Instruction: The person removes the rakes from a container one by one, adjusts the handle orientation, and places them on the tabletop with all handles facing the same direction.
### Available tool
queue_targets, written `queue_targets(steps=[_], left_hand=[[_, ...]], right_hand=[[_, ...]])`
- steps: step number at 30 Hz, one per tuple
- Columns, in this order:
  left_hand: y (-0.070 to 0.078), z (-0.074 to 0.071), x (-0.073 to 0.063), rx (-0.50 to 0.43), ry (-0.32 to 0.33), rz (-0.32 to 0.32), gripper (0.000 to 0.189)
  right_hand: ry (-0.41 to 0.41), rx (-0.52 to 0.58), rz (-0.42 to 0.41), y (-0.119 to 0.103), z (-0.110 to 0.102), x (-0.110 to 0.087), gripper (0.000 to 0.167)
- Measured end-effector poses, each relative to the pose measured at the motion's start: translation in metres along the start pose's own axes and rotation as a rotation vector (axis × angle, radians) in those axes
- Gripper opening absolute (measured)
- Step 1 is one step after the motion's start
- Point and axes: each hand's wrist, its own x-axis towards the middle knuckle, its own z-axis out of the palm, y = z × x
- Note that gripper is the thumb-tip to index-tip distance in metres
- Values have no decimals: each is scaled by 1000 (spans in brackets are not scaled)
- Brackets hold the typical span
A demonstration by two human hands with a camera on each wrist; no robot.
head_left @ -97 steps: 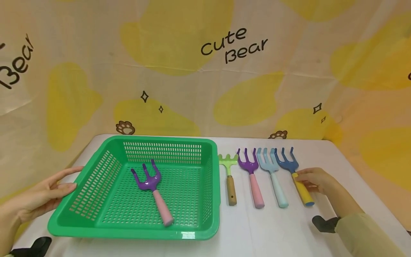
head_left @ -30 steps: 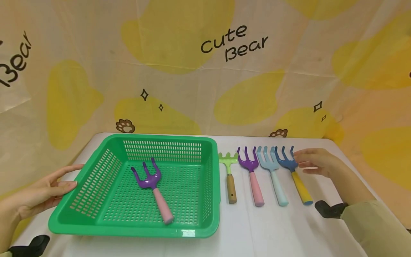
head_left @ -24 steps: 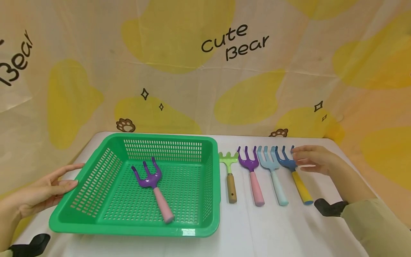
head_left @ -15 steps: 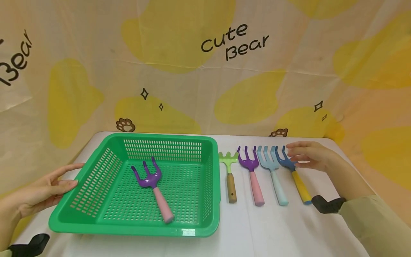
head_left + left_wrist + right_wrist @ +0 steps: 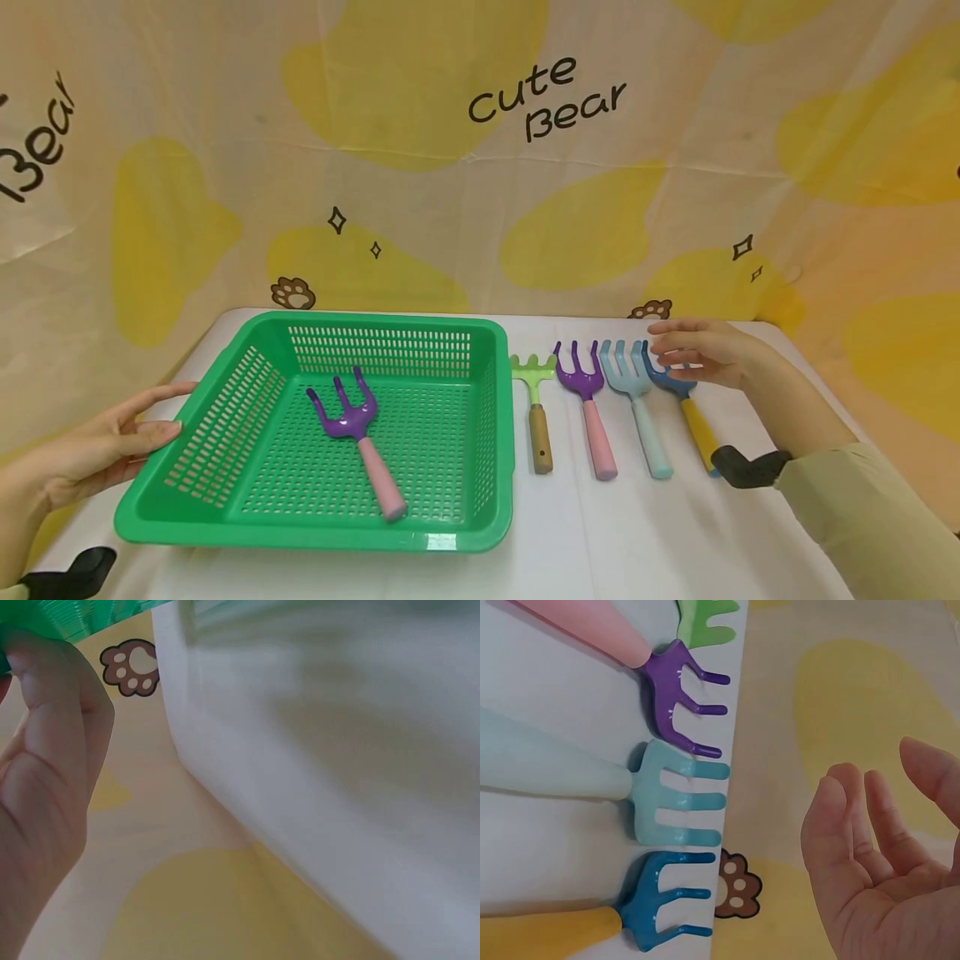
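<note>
My left hand [image 5: 93, 454] grips the left rim of a green plastic basket [image 5: 315, 540], thumb on the near side. The basket looks slightly raised on that side. Inside it lies a purple hand fork [image 5: 351, 423] with a pink handle. My right hand [image 5: 708, 350] is held over the tines of a blue hand fork [image 5: 699, 427] with a yellow handle, partly covering them in the head view. In the right wrist view its fingers are spread and hold nothing, apart from the blue tines [image 5: 641, 907].
Right of the basket, in a row, lie a green hand rake [image 5: 540, 437] with a wooden handle, a second purple fork [image 5: 598, 442] with a pink handle and a light blue fork [image 5: 651, 437]. All rest on a white tabletop [image 5: 600, 542]. A printed yellow cloth [image 5: 420, 208] hangs behind.
My right hand has let go of the yellow handle seen earliest, risen toward the back, then drifted left over the blue tines. The blue fork stays in the row. My left hand keeps its grip.
</note>
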Motion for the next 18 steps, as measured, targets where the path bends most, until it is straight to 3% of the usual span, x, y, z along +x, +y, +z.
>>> queue_targets(steps=[6,18], left_hand=[[-1,-2,0,-7,-3,3,55],[-3,-1,0,-3,4,11,55]], right_hand=[[-16,40,3,-5,3,0,6],[-53,77,-29,-16,12,-2,17]])
